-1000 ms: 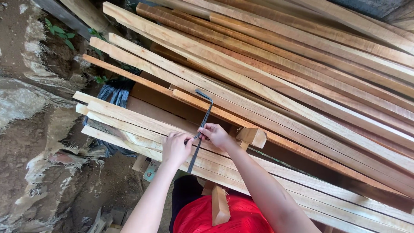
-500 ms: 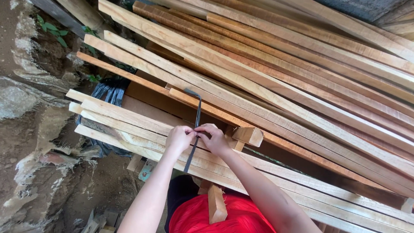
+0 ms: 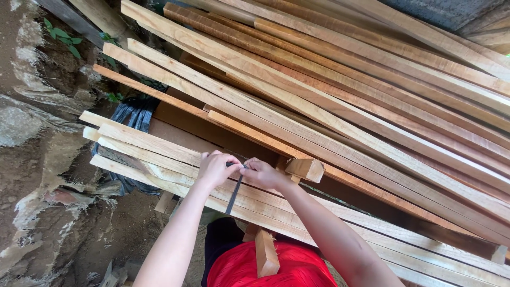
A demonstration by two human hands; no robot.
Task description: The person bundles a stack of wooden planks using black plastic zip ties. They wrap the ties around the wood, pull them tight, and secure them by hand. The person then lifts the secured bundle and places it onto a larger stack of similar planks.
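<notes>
A: Biggest in frame?
B: Planks [image 3: 340, 106], stacked slantwise from upper left down to lower right. Ground [image 3: 37, 159] along the left edge.
A: Lower centre?
B: Red cloth [image 3: 276, 268], with a short wood piece [image 3: 265, 254] upright before it. Small block [image 3: 305, 169] at centre, just right of the hands.
A: Hands?
B: Left hand [image 3: 215, 169] and right hand [image 3: 261, 174] side by side at centre, both pinched on a dark blade [image 3: 234, 194] slanting down across the front planks.
</notes>
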